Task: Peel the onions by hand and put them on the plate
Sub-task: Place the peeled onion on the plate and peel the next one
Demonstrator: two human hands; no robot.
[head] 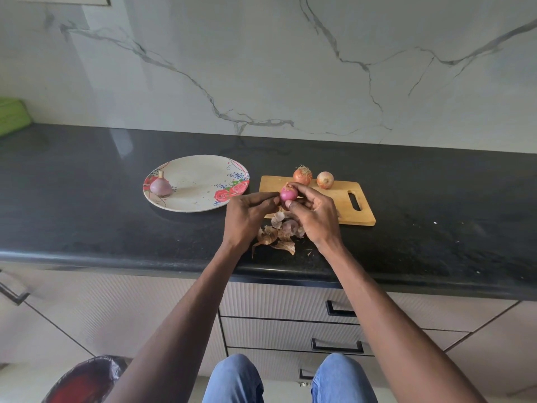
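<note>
Hands, left (248, 212) and right (315, 212), grip the onion (288, 194) between them.

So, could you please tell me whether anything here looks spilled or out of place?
Only the onion skins: they lie loose on the counter by the cutting board, beneath both hands. Otherwise nothing stands out.

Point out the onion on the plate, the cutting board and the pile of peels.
onion on the plate (160, 186): head view, on its rounded side.
cutting board (345, 212): head view, on bare wood near the handle slot.
pile of peels (277, 237): head view, on a dry brown skin.
</note>
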